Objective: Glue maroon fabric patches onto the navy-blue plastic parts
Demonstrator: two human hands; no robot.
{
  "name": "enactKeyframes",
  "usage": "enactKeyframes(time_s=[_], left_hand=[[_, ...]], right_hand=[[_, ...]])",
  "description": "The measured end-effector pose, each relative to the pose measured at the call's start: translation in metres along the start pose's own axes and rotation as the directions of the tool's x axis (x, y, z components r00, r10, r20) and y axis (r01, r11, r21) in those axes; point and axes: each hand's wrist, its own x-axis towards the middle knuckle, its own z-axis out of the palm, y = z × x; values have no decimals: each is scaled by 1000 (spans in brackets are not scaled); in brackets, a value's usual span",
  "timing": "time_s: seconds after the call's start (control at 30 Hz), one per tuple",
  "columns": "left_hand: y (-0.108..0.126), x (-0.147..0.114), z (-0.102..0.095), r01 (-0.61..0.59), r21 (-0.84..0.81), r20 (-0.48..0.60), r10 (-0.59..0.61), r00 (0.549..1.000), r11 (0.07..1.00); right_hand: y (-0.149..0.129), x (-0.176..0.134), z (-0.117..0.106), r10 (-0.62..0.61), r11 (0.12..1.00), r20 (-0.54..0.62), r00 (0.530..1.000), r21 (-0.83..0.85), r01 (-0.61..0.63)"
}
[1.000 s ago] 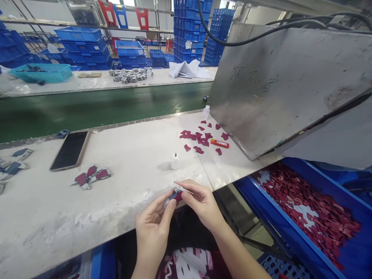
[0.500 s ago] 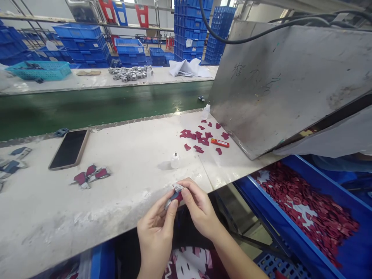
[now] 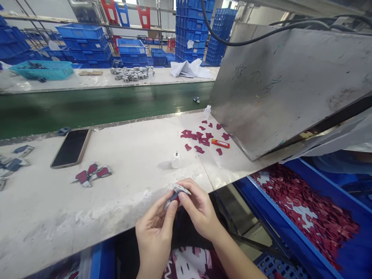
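Observation:
Both hands pinch one small grey and dark-blue plastic part (image 3: 178,190) with a dark-red piece on it, just over the table's front edge. My left hand (image 3: 157,224) grips its left end between thumb and fingers. My right hand (image 3: 199,209) holds the right end, thumb pressed on the front. The fingers hide much of the part. Beyond the hands a small clear bottle (image 3: 176,161) with a thin metal tip stands upright. Several loose dark-red pieces (image 3: 199,135) lie behind it to the right, beside an orange-red labelled stick (image 3: 220,143).
A phone (image 3: 71,148) and grey parts with red inlays (image 3: 92,174) lie at left. A green conveyor belt (image 3: 116,104) runs behind the table. A large metal panel (image 3: 285,85) slants at right, above a blue bin (image 3: 345,197) of red pieces. Another bottle (image 3: 207,112) stands by the panel.
The part has turned slightly in my fingers, so more of its grey end shows and less red. On the belt, a small dark part has moved a little left.

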Motion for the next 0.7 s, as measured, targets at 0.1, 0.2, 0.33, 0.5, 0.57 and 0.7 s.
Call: enactKeyframes(time_s=[0.1, 0.2, 0.33, 0.5, 0.57, 0.7], left_hand=[[-2, -2, 2, 15, -9, -22, -16, 1000, 1000], [-3, -4, 2, 10, -5, -33, -10, 999, 1000], [-4, -3, 1, 7, -4, -31, -7, 1000, 1000], [-6, 2, -3, 38, -29, -48, -39, 998, 999], [-6, 2, -3, 43, -19, -55, -44, 998, 999], [-4, -2, 3, 45, -24, -83, -47, 995, 999]], right_hand=[[1, 1, 2, 10, 999, -7, 1000, 54, -9], [0, 1, 4, 26, 994, -17, 1000, 104, -24], [0, 1, 3, 41, 992, 2, 999, 123, -41], [5, -1, 0, 69, 996, 73, 995, 50, -72], [8, -1, 1, 68, 997, 49, 996, 31, -70], [8, 4, 3, 62, 998, -31, 998, 27, -61]])
